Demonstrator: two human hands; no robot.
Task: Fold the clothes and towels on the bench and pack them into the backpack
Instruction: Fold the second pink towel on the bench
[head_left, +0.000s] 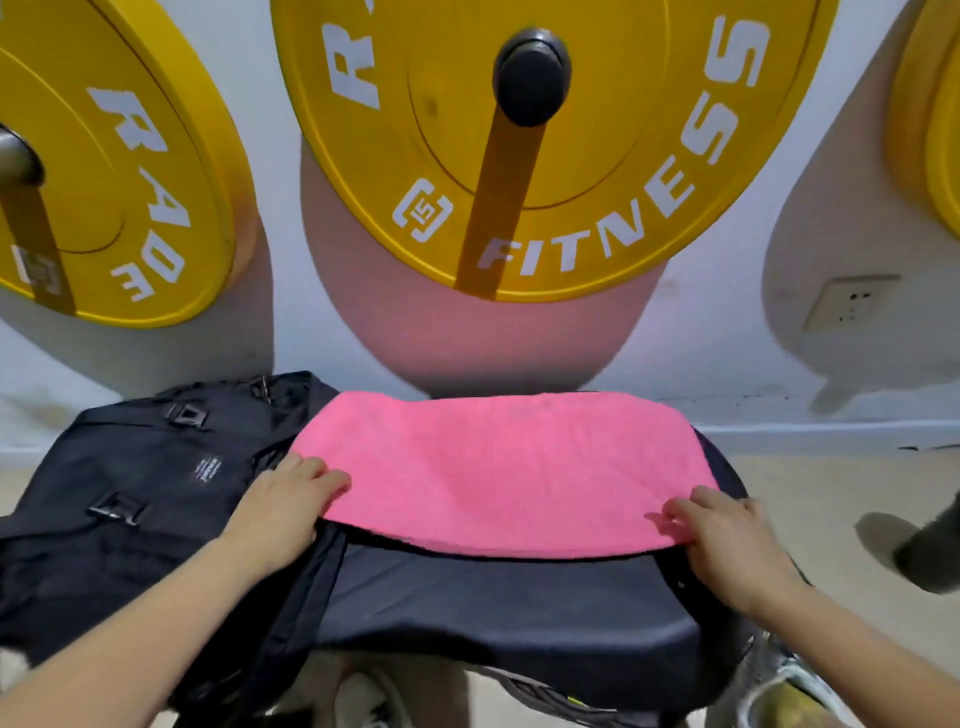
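The left hand (283, 506) and right hand (727, 540) are pinching the pink towel's (498, 467) near corners, fingers curled. Lifting both evenly should keep the edges aligned.

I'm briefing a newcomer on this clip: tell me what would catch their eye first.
The bright pink towel, spread across the middle of the frame, grabs attention first, with the left hand and right hand holding its near corners. Above it, big yellow weight plates line the wall, and a black backpack lies to its left.
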